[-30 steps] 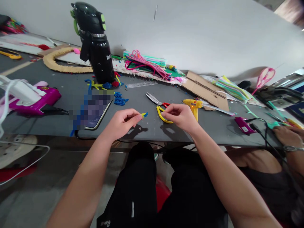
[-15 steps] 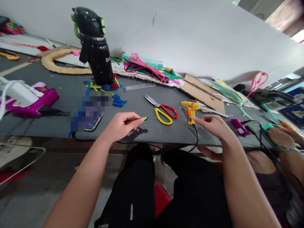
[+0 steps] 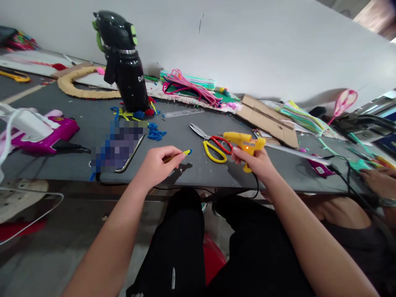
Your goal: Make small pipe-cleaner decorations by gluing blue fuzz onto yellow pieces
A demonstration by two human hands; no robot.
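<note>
My left hand [image 3: 163,163] pinches a short piece of yellow and blue pipe cleaner [image 3: 187,152], its tip sticking out past the thumb. My right hand [image 3: 255,163] is wrapped round a yellow hot glue gun [image 3: 239,137], lifted off the table with its nozzle to the left and a small orange light lit. Between the hands lie scissors [image 3: 213,147] with one red and one yellow handle, blades toward the back left. A phone [image 3: 126,144], partly blurred, rests left of my left hand with a blue strip across it. Several blue pipe cleaner bits [image 3: 155,132] lie behind.
A tall black bottle [image 3: 131,78] stands at the back left. Purple power strips [image 3: 58,134] sit left and right. Behind are a clear ruler [image 3: 184,113], pink cords [image 3: 192,88] and cardboard [image 3: 267,121]. Another person's hand [image 3: 379,181] is at far right.
My right hand has closed round the glue gun, raised it and swung its nozzle further left over the scissors. My left hand stays nearly still with the pipe cleaner. The view has shifted slightly.
</note>
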